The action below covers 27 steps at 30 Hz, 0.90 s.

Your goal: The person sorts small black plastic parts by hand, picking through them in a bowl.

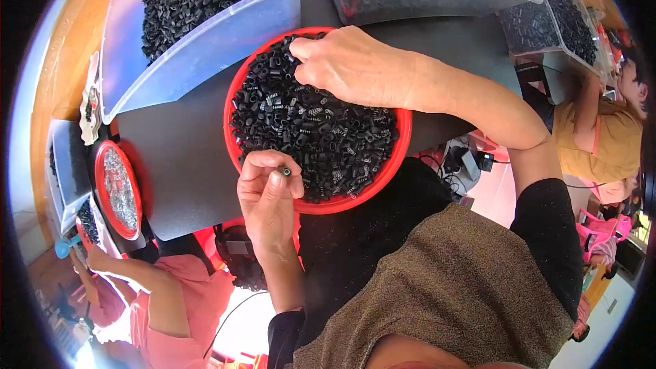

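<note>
A red basin (406, 130) in front of me holds a heap of small black tubular parts (328, 164), with small metal coil springs (273, 100) mixed among them. At the basin's near left rim, my left hand (268, 188) pinches one small black hollow cap (284, 171) between thumb and fingers, its open end turned up toward me. My right hand (348, 68) reaches across the basin to its far left side. Its fingers are drawn together over the black parts, and whatever lies between the fingertips is hidden.
A translucent bin (205, 80) of black parts stands beyond the basin on the dark table (184, 171). Other clear bins (437, 1) stand at the far right. A red bowl (131, 157) of silvery pieces is at left. People in pink (184, 294) and tan (594, 143) sit on either side.
</note>
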Each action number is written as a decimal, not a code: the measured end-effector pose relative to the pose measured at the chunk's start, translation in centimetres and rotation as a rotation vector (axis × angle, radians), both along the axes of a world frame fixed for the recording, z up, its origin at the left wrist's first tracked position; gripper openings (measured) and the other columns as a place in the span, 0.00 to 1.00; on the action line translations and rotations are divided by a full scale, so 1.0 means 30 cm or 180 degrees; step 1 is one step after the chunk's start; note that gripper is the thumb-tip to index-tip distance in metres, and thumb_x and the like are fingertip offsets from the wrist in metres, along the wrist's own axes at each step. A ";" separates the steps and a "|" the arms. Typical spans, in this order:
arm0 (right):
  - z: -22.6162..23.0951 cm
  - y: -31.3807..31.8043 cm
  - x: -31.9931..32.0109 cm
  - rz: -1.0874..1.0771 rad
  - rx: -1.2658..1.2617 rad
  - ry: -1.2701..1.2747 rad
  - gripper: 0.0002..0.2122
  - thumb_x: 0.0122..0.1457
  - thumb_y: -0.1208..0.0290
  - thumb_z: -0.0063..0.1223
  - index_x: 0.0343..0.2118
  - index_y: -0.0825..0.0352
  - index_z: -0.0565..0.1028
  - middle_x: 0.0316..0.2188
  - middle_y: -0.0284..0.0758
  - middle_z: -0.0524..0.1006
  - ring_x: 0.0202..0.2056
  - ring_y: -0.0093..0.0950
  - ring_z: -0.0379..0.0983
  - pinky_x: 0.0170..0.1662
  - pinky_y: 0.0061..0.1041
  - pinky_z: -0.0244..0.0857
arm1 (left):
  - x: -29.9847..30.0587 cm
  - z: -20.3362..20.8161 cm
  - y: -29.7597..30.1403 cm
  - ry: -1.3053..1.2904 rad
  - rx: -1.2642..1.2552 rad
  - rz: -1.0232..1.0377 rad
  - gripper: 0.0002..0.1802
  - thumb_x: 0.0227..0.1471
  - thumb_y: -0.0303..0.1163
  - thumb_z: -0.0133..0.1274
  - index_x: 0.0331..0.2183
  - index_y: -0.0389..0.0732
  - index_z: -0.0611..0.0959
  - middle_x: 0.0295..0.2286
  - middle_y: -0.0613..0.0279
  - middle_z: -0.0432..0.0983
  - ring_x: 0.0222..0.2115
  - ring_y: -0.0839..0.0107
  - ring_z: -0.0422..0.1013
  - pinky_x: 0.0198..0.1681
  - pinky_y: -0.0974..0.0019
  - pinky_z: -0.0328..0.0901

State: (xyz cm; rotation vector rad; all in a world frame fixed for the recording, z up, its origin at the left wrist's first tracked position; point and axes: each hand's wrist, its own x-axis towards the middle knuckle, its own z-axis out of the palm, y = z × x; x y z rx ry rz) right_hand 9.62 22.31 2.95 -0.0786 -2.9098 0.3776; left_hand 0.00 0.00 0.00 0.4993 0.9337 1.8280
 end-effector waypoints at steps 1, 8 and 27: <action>-0.006 0.006 -0.004 0.0067 0.0049 0.0072 0.03 0.45 0.78 0.54 0.25 0.67 0.76 0.26 0.39 0.69 0.27 0.37 0.73 0.29 0.36 0.67 | 0.000 0.002 0.002 0.0008 -0.0027 0.0031 0.09 0.53 0.29 0.54 0.37 0.36 0.77 0.30 0.55 0.74 0.22 0.72 0.65 0.27 0.73 0.63; 0.030 0.001 0.012 -0.0067 -0.1230 0.0656 0.05 0.50 0.74 0.52 0.24 0.70 0.75 0.25 0.42 0.73 0.28 0.42 0.73 0.33 0.39 0.66 | 0.012 0.049 0.045 -0.0198 -0.0095 0.0048 0.08 0.55 0.28 0.52 0.37 0.36 0.76 0.29 0.56 0.73 0.23 0.74 0.65 0.27 0.76 0.61; 0.069 -0.152 0.119 0.0030 -0.1560 0.1747 0.08 0.48 0.73 0.59 0.33 0.60 0.79 0.25 0.31 0.70 0.25 0.30 0.70 0.29 0.28 0.63 | 0.043 0.062 0.122 -0.0658 -0.0089 -0.0208 0.09 0.57 0.30 0.50 0.38 0.36 0.77 0.29 0.62 0.74 0.24 0.79 0.64 0.26 0.77 0.58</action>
